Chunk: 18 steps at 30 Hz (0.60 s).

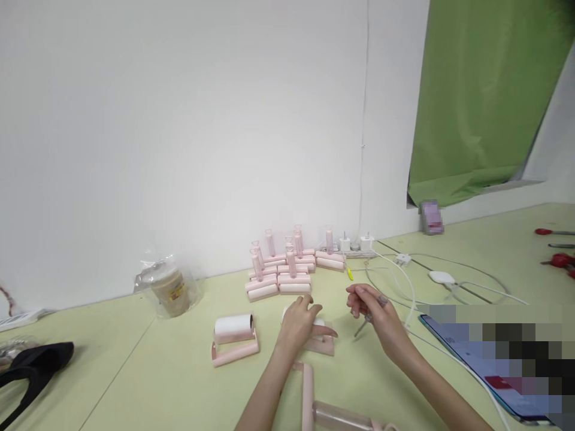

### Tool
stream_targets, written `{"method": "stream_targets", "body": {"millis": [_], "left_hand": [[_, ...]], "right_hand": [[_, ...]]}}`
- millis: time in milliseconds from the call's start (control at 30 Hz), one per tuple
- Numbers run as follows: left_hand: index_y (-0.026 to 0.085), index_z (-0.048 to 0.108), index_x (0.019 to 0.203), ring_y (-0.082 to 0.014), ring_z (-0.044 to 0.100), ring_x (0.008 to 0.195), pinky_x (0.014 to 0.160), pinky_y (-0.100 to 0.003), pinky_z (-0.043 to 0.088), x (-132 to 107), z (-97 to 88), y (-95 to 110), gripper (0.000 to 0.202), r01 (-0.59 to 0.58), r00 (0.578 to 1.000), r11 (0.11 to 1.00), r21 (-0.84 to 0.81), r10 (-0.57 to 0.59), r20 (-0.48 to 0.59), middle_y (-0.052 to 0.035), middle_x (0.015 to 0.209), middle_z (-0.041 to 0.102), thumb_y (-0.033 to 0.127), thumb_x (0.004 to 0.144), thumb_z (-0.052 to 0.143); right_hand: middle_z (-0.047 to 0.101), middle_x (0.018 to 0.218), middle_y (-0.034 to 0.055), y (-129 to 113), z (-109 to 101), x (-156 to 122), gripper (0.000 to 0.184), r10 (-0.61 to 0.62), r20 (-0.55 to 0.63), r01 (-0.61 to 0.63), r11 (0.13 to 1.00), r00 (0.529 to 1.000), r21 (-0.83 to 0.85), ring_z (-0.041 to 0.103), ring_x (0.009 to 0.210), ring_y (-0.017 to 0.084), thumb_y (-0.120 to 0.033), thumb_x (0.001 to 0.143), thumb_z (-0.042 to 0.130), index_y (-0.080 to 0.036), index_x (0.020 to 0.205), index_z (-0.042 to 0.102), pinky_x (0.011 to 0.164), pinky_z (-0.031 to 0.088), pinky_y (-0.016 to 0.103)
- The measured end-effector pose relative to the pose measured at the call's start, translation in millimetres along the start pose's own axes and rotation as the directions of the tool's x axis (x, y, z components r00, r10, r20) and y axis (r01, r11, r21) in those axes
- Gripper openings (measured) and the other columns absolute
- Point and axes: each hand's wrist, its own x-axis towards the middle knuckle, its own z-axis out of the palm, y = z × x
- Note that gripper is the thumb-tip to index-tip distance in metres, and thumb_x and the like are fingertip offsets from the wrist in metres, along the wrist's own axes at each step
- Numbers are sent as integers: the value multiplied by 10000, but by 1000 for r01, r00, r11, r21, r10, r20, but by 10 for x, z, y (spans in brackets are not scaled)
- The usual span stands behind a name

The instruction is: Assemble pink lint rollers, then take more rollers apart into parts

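left hand (300, 323): fingers curled, resting on one pink lint roller (320, 342) | right hand (375, 311): pinching one thin metal tool (362, 326), just right of that roller | one white-roll roller (234, 338) to its left | stack of about ten rollers (287, 269) behind it, by the wall

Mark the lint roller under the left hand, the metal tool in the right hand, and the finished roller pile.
lint roller (324, 345), head view, pink frame
metal tool (362, 326), head view, shaft
roller pile (294, 279), head view, front roll
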Motion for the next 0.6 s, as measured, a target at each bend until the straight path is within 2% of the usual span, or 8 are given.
{"method": "stream_targets", "body": {"millis": [100, 200, 300, 467, 600], "left_hand": [[172, 625, 856, -199, 566, 771, 609, -289, 454, -24, 40, 7, 374, -17, 997, 1000, 15, 18, -75, -69, 871, 592, 520, 752, 535], [168, 630, 726, -191, 555, 718, 570, -284, 442, -40, 114, 41, 395, -57, 992, 998, 38, 61, -114, -64, 808, 600, 551, 734, 533], [165, 621, 686, -189, 542, 683, 537, -286, 432, -53, 182, 75, 409, -69, 987, 995, 67, 78, -140, -66, 771, 600, 558, 740, 521], [157, 609, 666, -204, 529, 673, 540, -308, 449, -82, 234, 91, 354, -37, 990, 996, 84, 48, -133, -59, 675, 580, 497, 750, 556], [155, 609, 692, -196, 526, 707, 571, -297, 464, -75, 177, 147, 241, 10, 996, 999, 36, -6, -94, -54, 698, 586, 382, 768, 584]], "right_hand": [[548, 589, -11, 73, -73, -73, 294, 23, 89, -18, 999, 996, -51, 483, 479, 119, -471, 790, 507, -188, 768, 586, 506, 400, 261], [546, 577, -17, 123, -211, -172, 285, 35, 168, -20, 996, 985, -90, 486, 473, 119, -461, 796, 510, -190, 774, 595, 514, 401, 265], [534, 589, -21, 131, -346, -249, 278, 27, 215, -6, 995, 976, -96, 485, 478, 115, -446, 831, 464, -199, 799, 588, 515, 411, 262], [524, 583, -22, 115, -409, -338, 291, 79, 263, -67, 996, 962, -55, 481, 471, 109, -454, 839, 448, -202, 783, 581, 478, 406, 243], [519, 591, -23, 118, -363, -400, 296, 139, 297, -148, 989, 945, 9, 472, 470, 100, -453, 840, 447, -199, 779, 587, 472, 397, 234]]}}
